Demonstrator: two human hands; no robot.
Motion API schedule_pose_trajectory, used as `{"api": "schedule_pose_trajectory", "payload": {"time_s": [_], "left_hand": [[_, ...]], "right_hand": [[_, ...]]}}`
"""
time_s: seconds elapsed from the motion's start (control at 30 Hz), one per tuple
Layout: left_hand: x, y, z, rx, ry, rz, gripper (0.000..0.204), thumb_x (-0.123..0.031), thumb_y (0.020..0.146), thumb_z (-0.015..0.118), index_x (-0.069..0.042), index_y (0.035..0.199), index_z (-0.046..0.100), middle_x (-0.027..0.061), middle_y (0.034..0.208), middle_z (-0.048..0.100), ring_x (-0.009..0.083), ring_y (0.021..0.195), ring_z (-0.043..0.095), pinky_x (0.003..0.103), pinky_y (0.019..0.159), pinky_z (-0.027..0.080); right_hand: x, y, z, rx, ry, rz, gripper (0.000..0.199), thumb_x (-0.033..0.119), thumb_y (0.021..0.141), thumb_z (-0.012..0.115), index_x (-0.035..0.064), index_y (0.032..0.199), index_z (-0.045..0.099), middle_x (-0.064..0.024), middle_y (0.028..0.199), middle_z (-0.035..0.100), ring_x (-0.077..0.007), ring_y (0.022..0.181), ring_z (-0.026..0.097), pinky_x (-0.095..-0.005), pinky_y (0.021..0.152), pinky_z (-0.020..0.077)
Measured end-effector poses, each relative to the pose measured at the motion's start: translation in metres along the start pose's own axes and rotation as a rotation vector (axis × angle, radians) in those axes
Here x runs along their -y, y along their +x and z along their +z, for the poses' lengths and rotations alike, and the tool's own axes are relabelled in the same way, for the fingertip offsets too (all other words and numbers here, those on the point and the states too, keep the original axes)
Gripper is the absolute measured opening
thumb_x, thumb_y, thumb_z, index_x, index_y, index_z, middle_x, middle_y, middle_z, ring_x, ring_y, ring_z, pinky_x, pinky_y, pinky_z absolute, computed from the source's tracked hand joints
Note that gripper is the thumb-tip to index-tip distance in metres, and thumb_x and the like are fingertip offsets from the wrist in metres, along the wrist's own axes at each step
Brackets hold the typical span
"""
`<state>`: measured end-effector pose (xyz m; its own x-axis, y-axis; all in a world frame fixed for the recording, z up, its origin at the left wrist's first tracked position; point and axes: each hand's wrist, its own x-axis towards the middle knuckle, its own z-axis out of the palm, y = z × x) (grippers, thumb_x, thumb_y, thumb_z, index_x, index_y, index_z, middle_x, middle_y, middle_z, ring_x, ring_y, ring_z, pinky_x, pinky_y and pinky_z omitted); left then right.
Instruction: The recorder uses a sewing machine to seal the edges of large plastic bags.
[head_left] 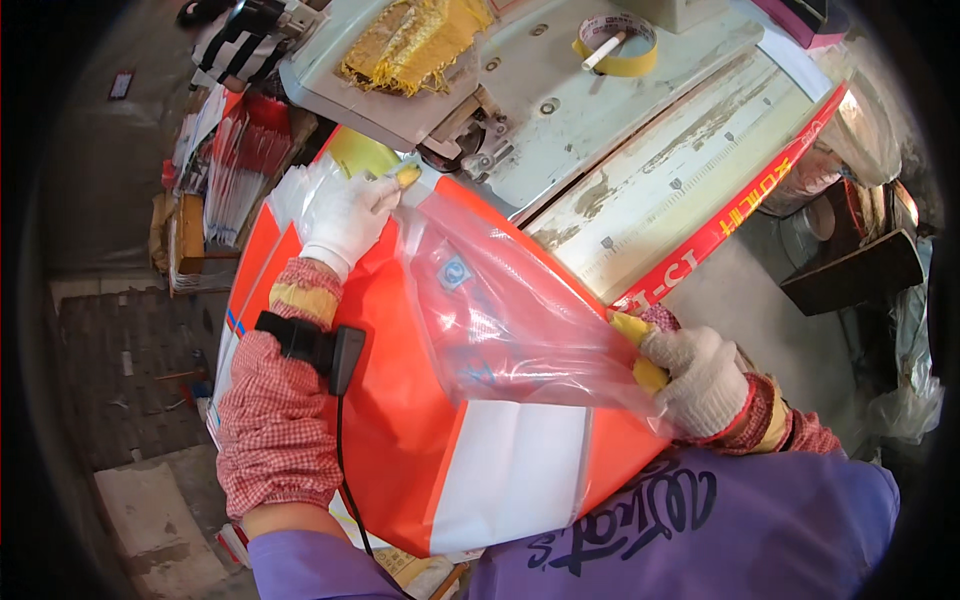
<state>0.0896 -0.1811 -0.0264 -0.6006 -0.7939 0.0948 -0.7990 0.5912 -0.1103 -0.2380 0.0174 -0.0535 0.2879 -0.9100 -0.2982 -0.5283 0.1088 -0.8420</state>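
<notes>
An orange-red and white bag [395, 420] lies across my lap, its top edge running along the near side of a sewing machine [485, 150]. A clear plastic liner [500, 310] spreads in folds over the bag's upper part. My left hand [350, 215], in a white glove with yellow fingertips, is closed on the bag's edge and bunched liner, just short of the machine's presser foot. Lower right, my right hand [695, 375], gloved the same way, pinches the other end of the liner and bag edge between thumb and fingers.
On the machine bed sit a roll of yellow tape [635, 62] with a white stick in it and a frayed yellow cloth [410, 45]. A red strip [730, 215] edges the table beside a ruler scale. Stacked folded bags [245, 160] stand left; a dark box [850, 270] is right.
</notes>
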Motion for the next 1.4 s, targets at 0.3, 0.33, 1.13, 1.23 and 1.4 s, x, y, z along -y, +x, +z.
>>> {"api": "schedule_pose_trajectory", "payload": {"time_s": [0.3,0.33,1.13,1.23,1.4], "left_hand": [[0.053,0.030,0.039,0.109,0.097,-0.149,0.018,-0.020,0.078,0.053,-0.009,0.088,0.064,0.0190,0.086,0.061,0.0368,0.081,0.058,0.042,0.072,0.047],[0.070,0.043,0.040,0.073,0.210,-0.095,0.018,-0.019,0.077,0.054,-0.008,0.086,0.065,0.0189,0.085,0.062,0.0364,0.081,0.059,0.042,0.071,0.048],[-0.151,0.067,-0.136,0.993,-0.087,0.163,0.029,-0.024,0.076,0.060,-0.004,0.097,0.061,0.0096,0.070,0.057,0.0275,0.065,0.058,0.036,0.062,0.047],[-0.150,0.070,-0.154,1.116,-0.408,-0.051,0.033,-0.023,0.079,0.059,-0.003,0.107,0.059,0.0056,0.066,0.056,0.0171,0.059,0.057,0.029,0.057,0.046],[-0.185,0.083,-0.198,1.337,0.081,-0.276,0.043,-0.045,0.079,0.058,-0.003,0.078,0.064,0.0068,0.054,0.054,0.0138,0.054,0.055,0.027,0.053,0.045]], "right_hand": [[0.011,0.029,0.012,0.164,-0.201,0.059,0.031,0.026,0.082,0.053,0.0117,0.108,0.058,-0.0097,0.056,0.055,-0.0281,0.051,0.057,-0.0363,0.048,0.0467],[0.010,0.045,0.013,0.322,0.138,0.213,0.031,0.025,0.085,0.049,0.0103,0.111,0.055,-0.0093,0.056,0.055,-0.0269,0.051,0.057,-0.0361,0.047,0.0467],[0.076,0.255,-0.002,0.458,-0.594,-0.746,0.033,0.031,0.066,0.065,0.0090,0.090,0.065,-0.0081,0.086,0.064,-0.0248,0.072,0.058,-0.0378,0.065,0.0459],[0.074,0.265,0.007,0.463,-0.754,-0.865,0.033,0.035,0.067,0.066,0.0109,0.090,0.066,-0.0023,0.086,0.063,-0.0213,0.069,0.055,-0.0363,0.063,0.0455],[0.049,0.283,0.029,0.323,-0.758,-1.159,0.019,0.021,0.063,0.068,0.0083,0.077,0.064,-0.0111,0.075,0.064,-0.0311,0.070,0.061,-0.0378,0.060,0.0479]]}}
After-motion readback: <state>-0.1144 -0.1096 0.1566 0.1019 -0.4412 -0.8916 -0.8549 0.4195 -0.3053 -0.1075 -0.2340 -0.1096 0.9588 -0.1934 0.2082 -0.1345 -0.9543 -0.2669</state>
